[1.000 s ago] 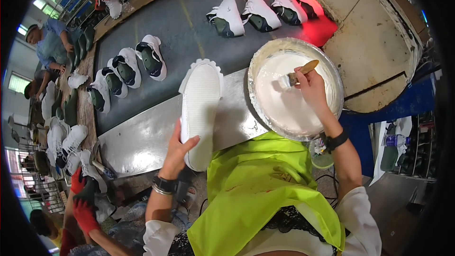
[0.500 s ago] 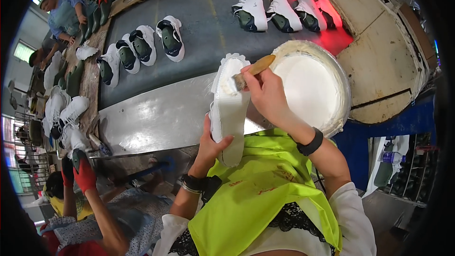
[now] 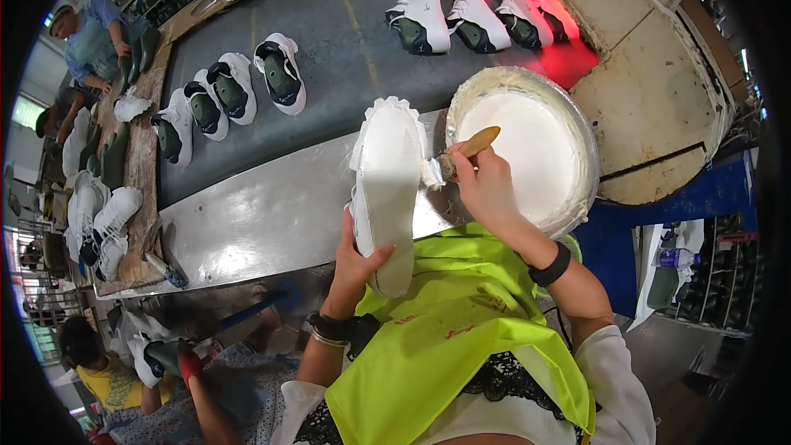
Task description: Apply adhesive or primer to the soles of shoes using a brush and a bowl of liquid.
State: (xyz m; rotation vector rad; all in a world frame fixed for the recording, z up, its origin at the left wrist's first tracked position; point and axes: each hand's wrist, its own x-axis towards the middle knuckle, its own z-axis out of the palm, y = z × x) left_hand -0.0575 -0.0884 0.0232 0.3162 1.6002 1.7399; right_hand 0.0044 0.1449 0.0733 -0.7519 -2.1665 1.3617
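Note:
My left hand [image 3: 356, 259] is closed around the near end of a white shoe [image 3: 389, 189], its flat underside facing up. The far end has a ruffled edge, and wet white paste covers part of that end. In my right hand [image 3: 492, 191] is a brush [image 3: 479, 142] with a yellowish wooden handle. Its paste-coated bristles are beside the shoe's right edge; I cannot tell whether they touch it. Just right of the brush stands a round tub [image 3: 583, 119] of white paste, its rim crusted.
Beyond the metal ledge [image 3: 239, 206] runs a dark belt [image 3: 346, 49]. White shoes on green lasts stand on it, at left [image 3: 280, 74] and far right [image 3: 418, 21] under red light. Co-workers handle shoes at the left; one red-gloved hand [image 3: 189, 363] is near my left elbow.
The brush has moved off the sole's surface to its right edge, nearer the tub. The shoe has shifted slightly left. The co-worker at lower left has lowered a shoe.

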